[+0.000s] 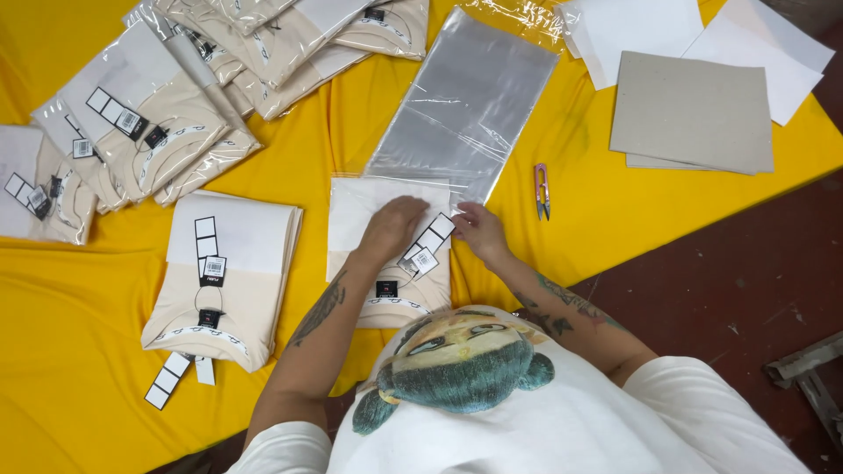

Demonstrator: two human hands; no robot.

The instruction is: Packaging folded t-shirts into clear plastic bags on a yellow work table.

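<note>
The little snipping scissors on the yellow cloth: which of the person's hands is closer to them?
The right hand. It rests at the folded shirt's right edge, just left of the scissors. The left hand lies flat on the shirt, farther left.

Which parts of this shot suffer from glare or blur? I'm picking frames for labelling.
Head view: even overhead light, soft shadows; the clear plastic bag shows pale glare streaks; the left hand and right hand on the folded cream garment look slightly soft; the bagged garments reflect faintly.
</note>
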